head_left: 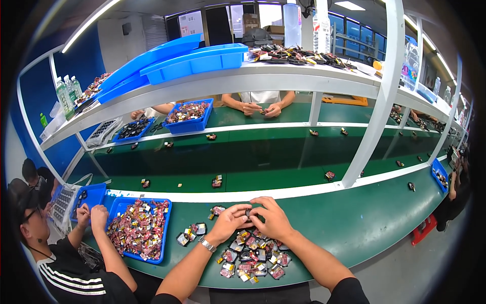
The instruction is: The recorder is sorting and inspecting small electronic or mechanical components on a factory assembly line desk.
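My left hand [229,222] and my right hand [272,219] meet over the green bench, both pinching one small dark part [248,213] between the fingertips. A silver watch sits on my left wrist. Just below my hands lies a loose pile of small red, black and silver parts [253,256]. A few more of these parts [191,234] lie to the left of my left hand.
A blue tray [119,209] full of the same parts stands at the left, where a neighbouring person's hands [92,215] work. Across the green conveyor [263,162], another person's hands [262,108] hold a part. A white post [377,101] supports the shelf with blue bins [195,60].
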Action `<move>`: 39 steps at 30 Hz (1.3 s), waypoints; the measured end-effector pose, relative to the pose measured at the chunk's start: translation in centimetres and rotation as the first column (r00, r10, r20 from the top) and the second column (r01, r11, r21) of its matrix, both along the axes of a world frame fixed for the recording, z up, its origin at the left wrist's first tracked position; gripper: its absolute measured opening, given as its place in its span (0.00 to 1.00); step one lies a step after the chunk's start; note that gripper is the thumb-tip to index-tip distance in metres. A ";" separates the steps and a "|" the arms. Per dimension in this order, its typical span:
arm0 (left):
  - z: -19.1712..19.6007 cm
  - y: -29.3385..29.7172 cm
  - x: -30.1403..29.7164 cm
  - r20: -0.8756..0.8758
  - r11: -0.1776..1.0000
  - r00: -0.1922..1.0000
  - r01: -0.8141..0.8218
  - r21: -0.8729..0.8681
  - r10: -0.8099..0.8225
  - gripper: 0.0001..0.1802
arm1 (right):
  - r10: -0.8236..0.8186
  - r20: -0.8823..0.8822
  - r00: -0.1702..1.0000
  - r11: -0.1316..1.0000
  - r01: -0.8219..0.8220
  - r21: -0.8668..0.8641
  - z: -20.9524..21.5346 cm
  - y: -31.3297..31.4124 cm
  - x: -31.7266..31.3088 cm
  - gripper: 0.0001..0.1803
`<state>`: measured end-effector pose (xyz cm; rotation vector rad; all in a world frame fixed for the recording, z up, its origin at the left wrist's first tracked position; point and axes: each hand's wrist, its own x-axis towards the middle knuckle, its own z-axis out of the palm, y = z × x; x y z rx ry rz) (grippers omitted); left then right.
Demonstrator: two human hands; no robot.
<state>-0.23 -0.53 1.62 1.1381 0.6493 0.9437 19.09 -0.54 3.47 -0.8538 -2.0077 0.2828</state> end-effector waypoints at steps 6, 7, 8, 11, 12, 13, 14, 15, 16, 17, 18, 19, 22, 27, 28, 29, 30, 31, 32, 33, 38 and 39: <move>-0.5 -0.1 0.1 0.009 0.998 1.000 -0.012 -0.055 0.012 0.17 | 0.117 -0.025 0.993 0.983 -0.119 -0.136 0.3 -0.3 0.5 0.05; -0.6 -0.1 0.1 0.012 0.998 1.000 -0.021 -0.051 0.022 0.16 | 0.124 -0.019 0.992 0.982 -0.125 -0.140 0.4 -0.3 0.6 0.05; -0.6 -0.2 0.2 0.010 0.998 1.000 -0.020 -0.051 0.020 0.16 | 0.131 -0.014 0.991 0.981 -0.131 -0.145 0.4 -0.3 0.7 0.05; -0.6 -0.1 0.2 -0.005 0.998 0.999 -0.040 -0.055 0.039 0.15 | 0.104 0.019 0.994 0.990 -0.102 -0.099 0.2 -0.3 0.8 0.05; -0.6 0.0 0.1 0.002 0.998 1.000 -0.030 -0.053 0.030 0.15 | 0.103 0.018 0.995 0.990 -0.101 -0.099 0.1 -0.2 0.8 0.05; -0.6 0.0 0.1 0.009 0.998 1.000 -0.020 -0.051 0.021 0.16 | 0.103 0.038 0.994 0.991 -0.099 -0.092 -0.1 -0.1 0.8 0.05; -0.6 0.0 0.2 0.009 0.998 1.000 -0.020 -0.052 0.021 0.16 | 0.102 0.057 0.993 0.992 -0.097 -0.085 -0.2 -0.1 0.9 0.05; -0.2 -0.2 0.3 0.029 0.998 0.999 -0.034 -0.049 0.035 0.15 | 0.101 0.056 0.993 0.992 -0.096 -0.087 -0.2 -0.1 0.8 0.05; -0.1 -0.2 0.5 0.048 0.998 0.998 -0.047 -0.046 0.049 0.15 | 0.105 0.022 0.994 0.988 -0.101 -0.115 -0.1 -0.1 0.8 0.05; -0.4 0.0 0.3 0.048 0.998 0.998 -0.046 -0.048 0.048 0.15 | 0.106 -0.013 0.994 0.984 -0.107 -0.144 -0.1 -0.1 0.7 0.06; -0.6 0.2 0.0 0.029 0.999 0.999 -0.032 -0.022 0.032 0.14 | 0.105 -0.014 0.994 0.984 -0.106 -0.146 -0.2 -0.1 0.8 0.06; -0.8 0.3 -0.1 0.011 1.000 1.000 -0.017 0.004 0.017 0.13 | 0.112 -0.027 0.993 0.980 -0.115 -0.161 -0.3 0.1 0.8 0.06; -0.9 0.2 -0.2 -0.017 1.000 0.999 -0.030 0.002 0.030 0.10 | 0.121 -0.051 0.991 0.972 -0.128 -0.195 -0.4 0.1 0.8 0.07; -1.4 0.4 -0.5 -0.059 0.999 0.998 -0.018 0.043 0.021 0.09 | 0.129 -0.066 0.989 0.960 -0.142 -0.242 -0.6 0.0 0.7 0.07; -1.3 0.4 -0.5 -0.063 0.999 0.998 -0.021 0.048 0.024 0.09 | 0.132 -0.093 0.987 0.956 -0.151 -0.251 -0.7 0.0 0.7 0.07; -1.3 0.4 -0.5 -0.067 0.998 0.997 -0.023 0.053 0.027 0.08 | 0.134 -0.121 0.984 0.952 -0.162 -0.260 -0.9 0.1 0.7 0.06; -1.2 0.3 -0.5 -0.068 0.998 0.997 -0.023 0.052 0.026 0.08 | 0.134 -0.122 0.984 0.952 -0.162 -0.262 -1.0 0.1 0.7 0.06; -1.1 0.3 -0.5 -0.072 0.998 0.997 -0.018 0.056 0.022 0.07 | 0.134 -0.133 0.982 0.952 -0.165 -0.260 -1.0 0.1 0.6 0.06; -1.0 0.3 -0.5 -0.076 0.998 0.997 -0.013 0.061 0.018 0.07 | 0.135 -0.143 0.980 0.951 -0.168 -0.258 -1.1 0.1 0.6 0.06; -0.7 0.3 -0.4 -0.077 0.998 0.997 -0.013 0.060 0.017 0.07 | 0.134 -0.144 0.980 0.951 -0.168 -0.258 -1.1 0.1 0.6 0.06; -0.9 0.4 -0.5 -0.101 0.999 0.995 -0.021 0.032 0.024 0.06 | 0.119 -0.152 0.981 0.950 -0.157 -0.269 -1.1 0.1 0.6 0.06; -0.9 0.4 -0.5 -0.102 0.999 0.995 -0.019 0.031 0.022 0.06 | 0.117 -0.153 0.981 0.950 -0.155 -0.270 -1.1 0.1 0.6 0.06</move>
